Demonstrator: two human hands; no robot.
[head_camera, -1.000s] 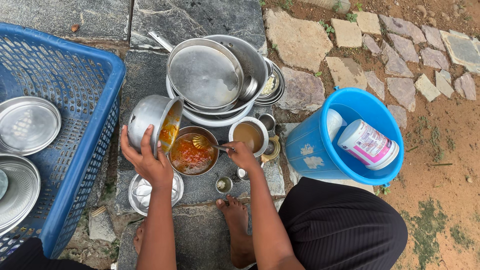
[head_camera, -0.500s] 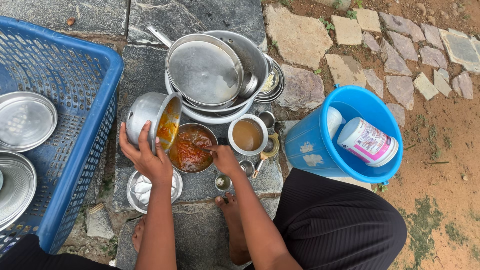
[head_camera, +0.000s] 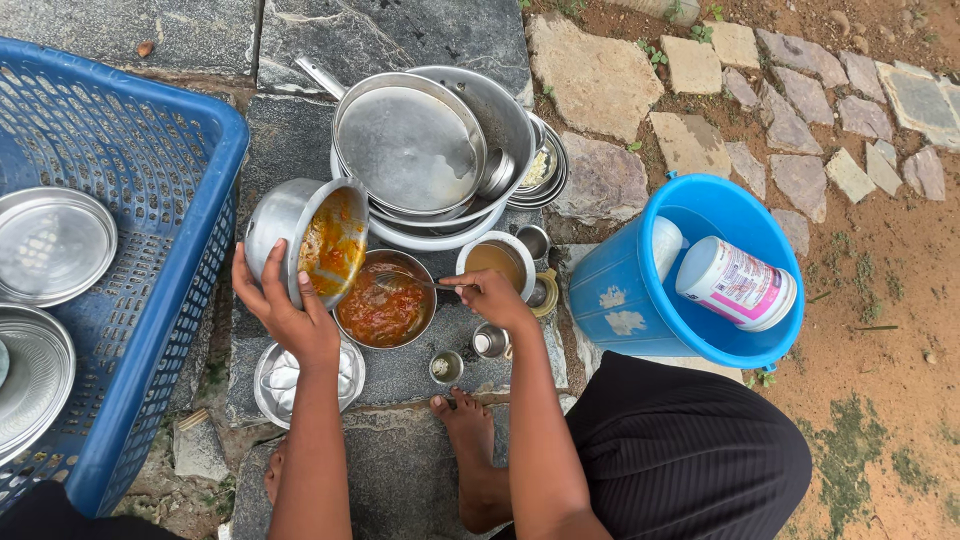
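Two curry-stained steel bowls (head_camera: 385, 300), one spoon (head_camera: 405, 279), two hands (head_camera: 290, 320).

My pot (head_camera: 300, 232) is silver outside, smeared orange-yellow inside. The bowl (head_camera: 385, 305) below holds red-orange curry. The cup (head_camera: 497, 260) is white with brown liquid. The basket (head_camera: 150, 200) is blue mesh, its plates (head_camera: 50, 245) silver. The bucket (head_camera: 620, 290) is bright blue with pale patches; the jar (head_camera: 735, 283) in it is white with a pink label. My skirt (head_camera: 690, 460) is black.
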